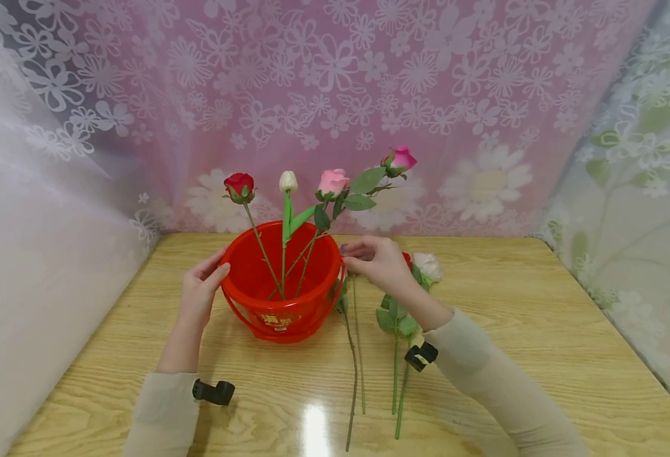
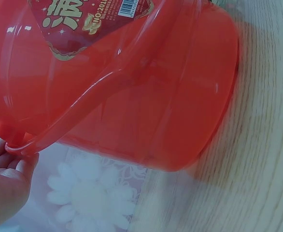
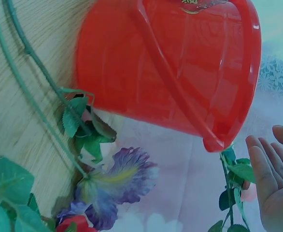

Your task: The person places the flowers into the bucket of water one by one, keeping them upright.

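A red plastic bucket (image 1: 309, 317) with a gold-lettered label stands upright on the table. Standing in it are a red rose (image 1: 240, 186), a white tulip (image 1: 288, 182), a pink rose (image 1: 334, 182) and a magenta rose (image 1: 403, 158), their stems leaning apart. My left hand (image 1: 197, 292) pinches the bucket's left rim by the handle joint, thumb outside. At the right rim, my right hand (image 1: 383, 263) has its fingers extended; the right wrist view shows a small gap between the fingertips and the rim.
Right of the bucket lie more stemmed flowers: a purple iris (image 3: 132, 176), a white flower (image 1: 428, 266) and a red one (image 1: 407, 259), partly behind my right hand. Their stems point toward the table's front. A pink floral curtain (image 1: 323, 95) hangs behind the wooden table (image 1: 512, 330).
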The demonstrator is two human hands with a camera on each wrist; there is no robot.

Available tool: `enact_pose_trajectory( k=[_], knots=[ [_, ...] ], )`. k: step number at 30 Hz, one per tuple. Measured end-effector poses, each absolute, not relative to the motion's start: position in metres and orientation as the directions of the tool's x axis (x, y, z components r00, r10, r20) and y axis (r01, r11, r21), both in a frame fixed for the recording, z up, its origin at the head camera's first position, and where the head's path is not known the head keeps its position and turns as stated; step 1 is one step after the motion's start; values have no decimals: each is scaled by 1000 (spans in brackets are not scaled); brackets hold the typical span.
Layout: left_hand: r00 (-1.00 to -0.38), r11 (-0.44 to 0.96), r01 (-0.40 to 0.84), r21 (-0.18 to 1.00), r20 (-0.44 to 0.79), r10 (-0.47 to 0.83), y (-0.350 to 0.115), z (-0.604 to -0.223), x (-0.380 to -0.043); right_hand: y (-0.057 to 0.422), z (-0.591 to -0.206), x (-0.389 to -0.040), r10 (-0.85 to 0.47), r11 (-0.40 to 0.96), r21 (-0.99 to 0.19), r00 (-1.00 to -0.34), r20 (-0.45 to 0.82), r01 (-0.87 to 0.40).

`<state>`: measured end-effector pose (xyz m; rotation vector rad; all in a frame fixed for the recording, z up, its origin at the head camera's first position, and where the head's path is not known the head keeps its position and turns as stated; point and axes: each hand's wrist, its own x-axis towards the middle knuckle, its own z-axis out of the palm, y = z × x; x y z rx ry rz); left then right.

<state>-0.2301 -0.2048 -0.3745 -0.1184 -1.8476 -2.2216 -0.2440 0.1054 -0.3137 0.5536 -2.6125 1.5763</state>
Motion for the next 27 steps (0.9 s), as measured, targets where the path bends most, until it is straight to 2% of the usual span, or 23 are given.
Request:
enact_pose_trajectory(
  k=[6,14,21,27],
  knots=[
    [-966,-159,236,959,215,-142,-205,-375,-231,118,-318,-242,-244,424,-862,-952,187,-278],
    [-962,-172,248,953,222,-158,-204,-376,-233,135,-329,-243,-242,471,-813,-936,255,-343],
    [-962,-183,255,949,229,-151,-205,-377,-232,148,-334,-237,-212,484,-827,-955,206,-286],
    [-961,-184,260,948,235,-146,-205,-377,-232,161,-342,-233,-203,511,-809,-955,214,-290]
  ],
)
